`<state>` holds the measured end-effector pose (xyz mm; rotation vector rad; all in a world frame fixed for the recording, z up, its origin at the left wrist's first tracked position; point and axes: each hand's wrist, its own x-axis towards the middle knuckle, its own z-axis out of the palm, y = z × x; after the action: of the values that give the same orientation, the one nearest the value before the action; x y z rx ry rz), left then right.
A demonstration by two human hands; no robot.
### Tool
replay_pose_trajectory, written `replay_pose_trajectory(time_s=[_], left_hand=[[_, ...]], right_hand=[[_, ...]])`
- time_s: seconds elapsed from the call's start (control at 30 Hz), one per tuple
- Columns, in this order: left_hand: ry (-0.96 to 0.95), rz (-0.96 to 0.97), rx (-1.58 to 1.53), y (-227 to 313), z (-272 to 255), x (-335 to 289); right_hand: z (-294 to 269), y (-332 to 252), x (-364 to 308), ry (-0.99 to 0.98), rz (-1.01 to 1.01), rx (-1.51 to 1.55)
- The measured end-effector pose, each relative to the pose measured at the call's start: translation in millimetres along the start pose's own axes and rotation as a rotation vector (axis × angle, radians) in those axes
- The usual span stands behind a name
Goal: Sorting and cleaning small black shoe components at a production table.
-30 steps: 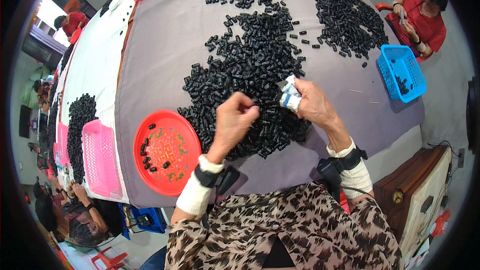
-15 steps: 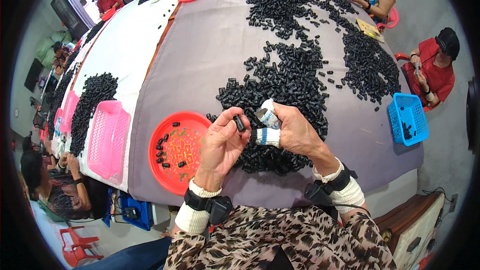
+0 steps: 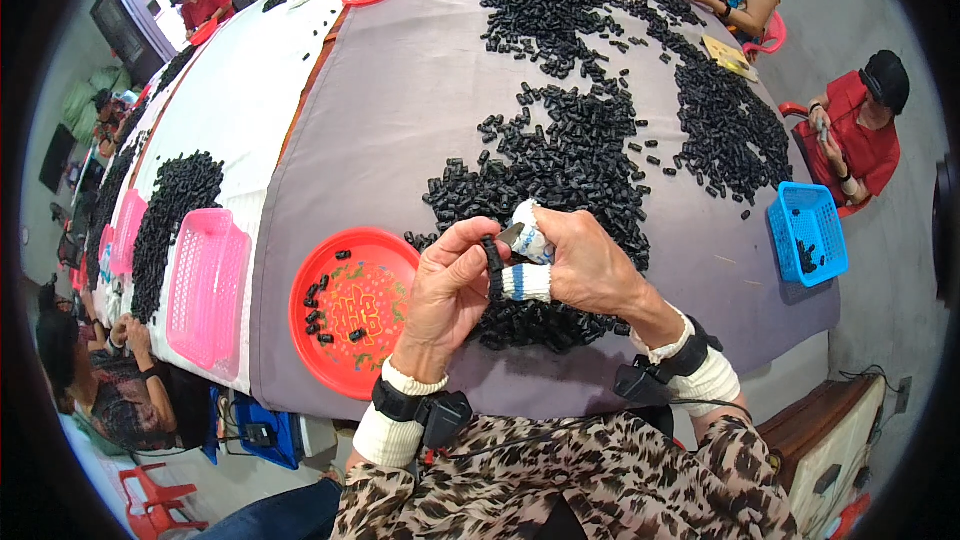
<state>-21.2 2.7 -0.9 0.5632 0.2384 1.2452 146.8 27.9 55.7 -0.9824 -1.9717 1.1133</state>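
My left hand (image 3: 445, 285) pinches a small black cylindrical piece (image 3: 491, 248) between thumb and fingertips. Close against it, my right hand (image 3: 595, 260) is closed on a small knife, whose short grey blade (image 3: 512, 234) points at the piece; the handle is hidden. White wraps cover my right index finger and thumb, the thumb wrap (image 3: 527, 282) having a blue stripe. Beneath both hands spreads a large heap of similar black pieces (image 3: 560, 165). Left of my left hand, a round red tray (image 3: 315, 365) with a printed pattern holds several black pieces.
A pink basket (image 3: 208, 285) stands left of the tray, a blue basket (image 3: 808, 235) with a few pieces at the right table edge. More black heaps (image 3: 735, 125) lie across the grey cloth (image 3: 400, 110). People sit around the tables, one in red (image 3: 860, 130) at right.
My hands have come together, and the knife blade now meets the black piece, which has turned in my left fingers. The view has shifted slightly.
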Motion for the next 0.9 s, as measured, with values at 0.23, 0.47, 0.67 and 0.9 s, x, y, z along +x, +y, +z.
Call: replay_pose_trajectory(time_s=[0.23, 0.47, 0.67, 0.9], left_hand=[[0.027, -0.017, 0.037, -7, 4, 7], [0.038, -0.026, 0.181, -5, 7, 10], [0.016, -0.038, 0.198, -3, 8, 9], [0.037, -0.051, 0.200, -4, 7, 10]], right_hand=[[-14, -6, 2, -0.093, 0.028, -0.141], [-19, 1, 2, -0.140, 0.024, -0.189], [-21, 3, 2, -0.155, 0.014, -0.163], [-21, 5, 2, -0.174, 0.023, -0.168]])
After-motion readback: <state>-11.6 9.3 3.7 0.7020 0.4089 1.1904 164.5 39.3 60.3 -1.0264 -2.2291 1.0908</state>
